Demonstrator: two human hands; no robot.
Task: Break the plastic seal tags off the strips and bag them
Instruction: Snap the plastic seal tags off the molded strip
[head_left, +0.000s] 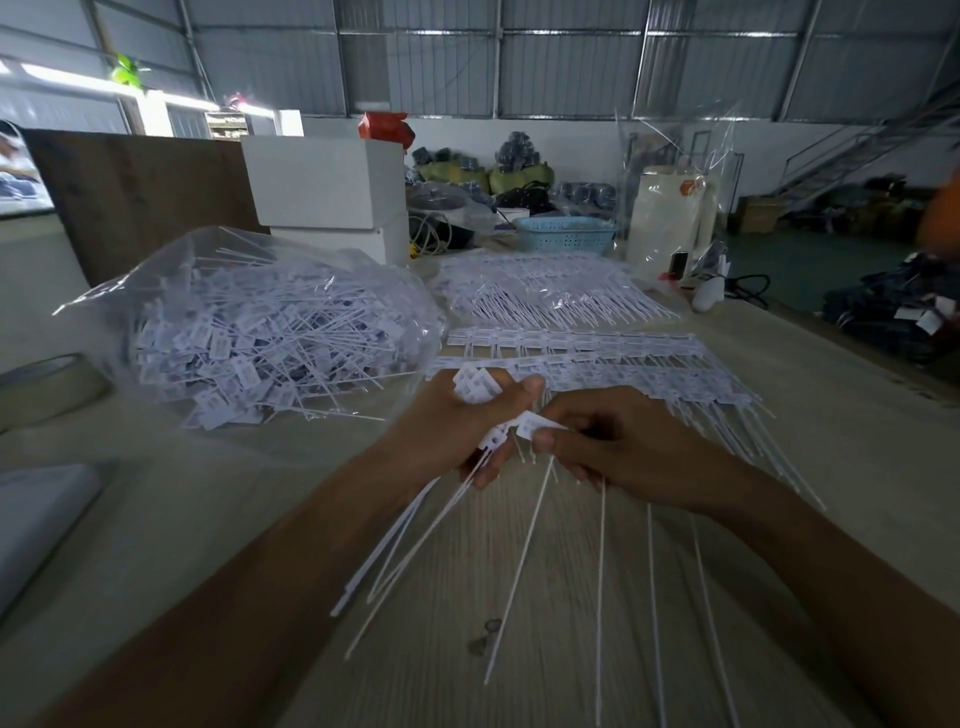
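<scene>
head view: both hands are low in the middle, over a pale wooden table (545, 597). the left hand (457, 421) is curled round a small bunch of loose seal tags (475, 387). their white heads poke up by the thumb and their long thin tails (415, 525) hang down toward the person. the right hand (618, 447) pinches the strip (537, 427) by a white head between thumb and finger, right beside the left hand. more thin tails hang down under it, so some tags look like they are joined to the strip there.

this looks like the breaking step. one tag is about to be snapped off, and the bunch in the left hand is not bagged yet.

the clear bag (249, 332) sits up and to the left, near the hands. it is puffy and full of loose tags. more whole strips (582, 353) lie in rows just behind the hands, and another pile (545, 291) lies further back in clear wrap. a blue basket (566, 235) stands at the far end of the table.

for the next move, the right hand would need a firm pinch and a quick twist or bend to pop the head free. the left hand must hold its bunch tight so nothing slips. when the bunch gets fat, it would go left into the bag.
</scene>
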